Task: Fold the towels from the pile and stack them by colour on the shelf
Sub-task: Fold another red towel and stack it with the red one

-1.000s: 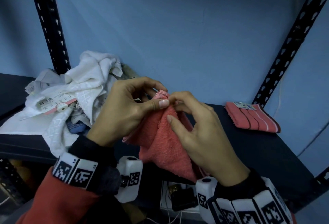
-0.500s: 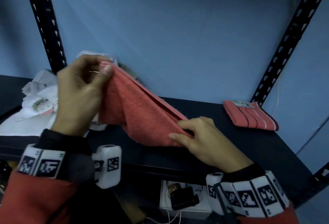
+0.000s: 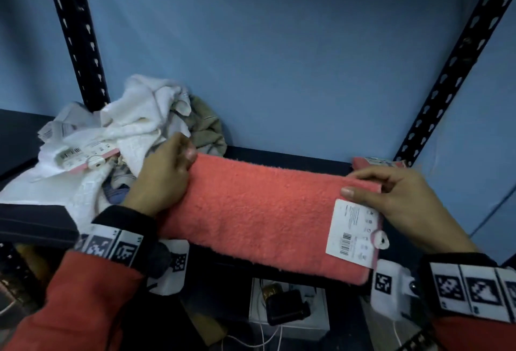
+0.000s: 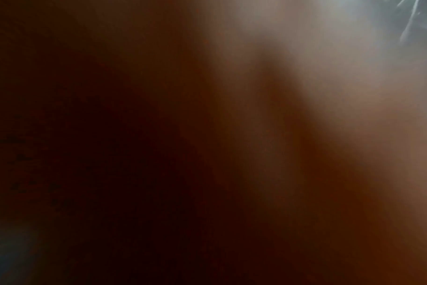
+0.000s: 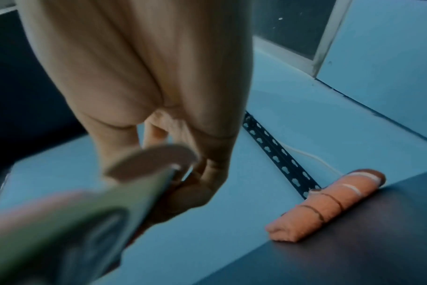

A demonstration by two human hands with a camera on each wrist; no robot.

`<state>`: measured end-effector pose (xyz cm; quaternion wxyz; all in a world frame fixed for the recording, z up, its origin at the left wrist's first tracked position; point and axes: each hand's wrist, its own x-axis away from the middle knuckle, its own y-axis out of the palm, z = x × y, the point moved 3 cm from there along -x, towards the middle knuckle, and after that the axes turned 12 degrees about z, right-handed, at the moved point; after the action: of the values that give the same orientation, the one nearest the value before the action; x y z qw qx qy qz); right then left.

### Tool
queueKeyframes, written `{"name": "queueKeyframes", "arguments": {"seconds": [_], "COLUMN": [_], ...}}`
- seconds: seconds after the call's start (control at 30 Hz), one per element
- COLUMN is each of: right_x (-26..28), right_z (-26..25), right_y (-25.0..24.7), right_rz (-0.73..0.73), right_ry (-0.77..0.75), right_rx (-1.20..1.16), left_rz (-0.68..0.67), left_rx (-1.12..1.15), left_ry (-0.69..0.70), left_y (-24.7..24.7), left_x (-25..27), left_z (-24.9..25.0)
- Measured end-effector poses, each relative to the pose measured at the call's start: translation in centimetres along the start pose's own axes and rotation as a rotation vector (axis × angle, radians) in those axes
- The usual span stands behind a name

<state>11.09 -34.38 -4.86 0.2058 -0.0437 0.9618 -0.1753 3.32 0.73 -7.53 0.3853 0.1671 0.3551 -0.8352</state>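
From the head view, the coral towel (image 3: 251,216) is stretched out flat between both hands, in front of the shelf (image 3: 293,159) and across its front edge. Holding it taut by its two ends squares the long strip, which I judge to be the setup for the next fold. The left hand (image 3: 160,180) pinches the towel's left end, thumb on top and fingers curled under, a closed grip on the cloth. The right hand (image 3: 402,200) grasps the towel's right end the same way, thumb pressed on the upper face just above the white paper tag (image 3: 353,232) that hangs from that end. Left of the towel, the pile of white towels (image 3: 111,138) lies unfolded on the shelf, with an olive one (image 3: 206,124) at its back. Behind the towel's right end a folded striped coral towel (image 3: 379,162) peeks out; placed there, it likely marks the spot for this colour.

The left wrist view is dark and blurred; it shows nothing of the grip.

In the right wrist view, the right hand (image 5: 139,81) has its fingers (image 5: 207,173) curled round the towel's end, the tag (image 5: 73,221) blurred in the foreground. To the right of that hand, apart from it, the striped towel (image 5: 327,204) lies on the shelf (image 5: 354,241) against the upright post (image 5: 278,152).
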Motion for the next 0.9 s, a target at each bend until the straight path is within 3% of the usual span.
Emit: {"name": "queueKeyframes", "arguments": {"seconds": [0.17, 0.27, 0.33, 0.4, 0.63, 0.7, 0.77, 0.83, 0.9], "right_x": [-0.3, 0.7, 1.5, 1.9, 2.3, 2.5, 2.4, 2.2, 2.1], "right_z": [4.4, 5.3, 6.1, 7.0, 9.2, 9.4, 9.6, 9.7, 9.9], "right_y": [2.1, 3.7, 4.7, 5.0, 6.5, 6.6, 6.6, 6.5, 6.3], "right_rz": [0.023, -0.072, -0.19, -0.236, -0.157, -0.143, -0.13, -0.123, -0.137], "right_ry": [-0.045, -0.067, -0.029, 0.005, 0.021, 0.018, 0.009, 0.01, 0.01], "right_rx": [0.481, 0.687, 0.784, 0.798, 0.776, 0.748, 0.73, 0.714, 0.712], "left_rz": [-0.138, -0.307, -0.468, -0.538, -0.314, -0.201, -0.154, -0.332, -0.569], "left_rx": [-0.002, -0.034, -0.156, -0.261, -0.394, -0.481, -0.51, -0.402, -0.379], "left_ry": [-0.073, -0.108, -0.062, 0.02, 0.054, 0.165, 0.385, 0.472, 0.431], "left_y": [3.2, 3.8, 3.7, 3.5, 4.9, 5.6, 8.4, 12.4, 16.5], "left_x": [1.6, 2.0, 2.0, 1.9, 2.4, 3.4, 5.1, 7.8, 10.2], "left_z": [-1.4, -2.3, -2.7, -2.6, -2.4, -0.6, 2.7, 6.6, 9.3]}}
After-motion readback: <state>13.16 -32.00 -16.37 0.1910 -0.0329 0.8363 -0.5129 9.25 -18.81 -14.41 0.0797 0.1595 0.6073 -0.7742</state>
